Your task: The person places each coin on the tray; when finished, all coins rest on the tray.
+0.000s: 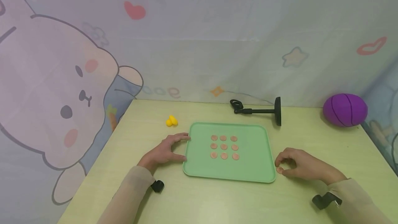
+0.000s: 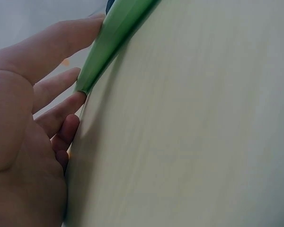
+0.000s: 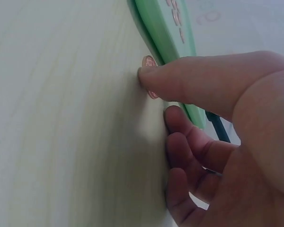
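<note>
In the head view several copper coins lie in neat rows on a green tray. My left hand is at the tray's left edge, thumb and forefinger spread apart with their tips at the rim. The left wrist view has these fingertips against the tray's green side. Just outside the tray's right front corner, my right hand pinches a single copper coin low over the table. Up close, the right thumb covers the middle of that coin, and the other fingers are curled.
Behind the tray a black stand with a round base lies on its side. Small yellow objects sit beyond the tray's back left corner. A purple ball rests at the table's back right, near the printed cloth backdrop.
</note>
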`<state>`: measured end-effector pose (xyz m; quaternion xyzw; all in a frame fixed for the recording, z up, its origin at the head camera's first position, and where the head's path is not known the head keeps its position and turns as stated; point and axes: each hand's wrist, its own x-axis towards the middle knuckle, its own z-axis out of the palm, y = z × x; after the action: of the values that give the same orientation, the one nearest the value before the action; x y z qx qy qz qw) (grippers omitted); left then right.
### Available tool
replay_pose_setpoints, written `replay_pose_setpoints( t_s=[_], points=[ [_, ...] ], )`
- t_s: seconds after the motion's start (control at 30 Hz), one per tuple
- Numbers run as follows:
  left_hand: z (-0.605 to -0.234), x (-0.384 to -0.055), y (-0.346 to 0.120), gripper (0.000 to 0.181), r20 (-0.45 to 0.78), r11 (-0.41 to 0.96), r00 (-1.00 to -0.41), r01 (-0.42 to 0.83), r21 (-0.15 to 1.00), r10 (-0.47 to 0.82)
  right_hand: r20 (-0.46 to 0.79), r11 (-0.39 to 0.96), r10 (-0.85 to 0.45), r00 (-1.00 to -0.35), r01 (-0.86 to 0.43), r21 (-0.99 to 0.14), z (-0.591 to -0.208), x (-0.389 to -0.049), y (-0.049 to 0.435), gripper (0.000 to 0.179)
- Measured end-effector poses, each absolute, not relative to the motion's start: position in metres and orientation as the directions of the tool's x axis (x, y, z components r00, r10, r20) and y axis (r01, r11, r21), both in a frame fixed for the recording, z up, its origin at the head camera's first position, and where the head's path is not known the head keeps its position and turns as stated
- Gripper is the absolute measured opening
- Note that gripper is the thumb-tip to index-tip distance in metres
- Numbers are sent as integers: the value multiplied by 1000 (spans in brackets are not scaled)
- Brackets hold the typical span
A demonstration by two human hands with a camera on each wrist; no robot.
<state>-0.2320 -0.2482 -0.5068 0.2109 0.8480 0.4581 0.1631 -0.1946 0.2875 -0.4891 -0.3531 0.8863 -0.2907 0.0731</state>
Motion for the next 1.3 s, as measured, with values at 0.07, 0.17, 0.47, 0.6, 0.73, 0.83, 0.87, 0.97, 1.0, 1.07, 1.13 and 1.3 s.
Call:
replay_pose_setpoints(
  t_s=[0.07,0.17,0.47,0.6,0.73,0.83,0.87,0.97,1.0,1.07,1.13,1.3],
  points=[
    [-507,-232,-248,74,-80,491,-857,212,845,508,79,562,-687,-722,-598,-571,-488,-196,287,13],
    [-507,-232,-249,74,-70,490,-855,225,842,513,67,547,-711,-700,-609,-574,-485,-197,286,15],
    [-505,-231,-248,74,-88,491,-858,203,847,506,-23,552,-730,-683,-571,-608,-479,-201,283,12],
    [-507,-232,-248,74,-94,491,-859,195,849,504,-43,554,-735,-677,-563,-613,-477,-202,283,11],
    [-507,-232,-249,73,-103,500,-861,187,846,498,-59,564,-728,-683,-547,-619,-476,-202,283,10],
    [-507,-232,-249,73,-110,509,-864,183,841,492,-60,567,-724,-687,-542,-620,-475,-201,282,11],
    [-507,-232,-249,73,-114,512,-864,180,840,490,-61,568,-723,-689,-541,-620,-475,-201,281,11],
    [-507,-233,-250,74,-116,516,-865,179,838,488,-63,566,-721,-690,-534,-629,-474,-201,281,12],
    [-508,-232,-250,74,-116,516,-866,178,838,487,-63,566,-720,-691,-531,-631,-473,-200,281,13],
    [-508,-232,-249,74,-115,515,-866,178,839,487,-63,564,-720,-691,-529,-635,-473,-200,281,14],
    [-508,-232,-249,74,-114,516,-866,179,838,487,-56,560,-720,-691,-532,-635,-472,-199,281,14],
    [-508,-232,-249,73,-107,520,-867,189,833,487,-48,550,-723,-689,-532,-644,-473,-200,283,16]
  ],
)
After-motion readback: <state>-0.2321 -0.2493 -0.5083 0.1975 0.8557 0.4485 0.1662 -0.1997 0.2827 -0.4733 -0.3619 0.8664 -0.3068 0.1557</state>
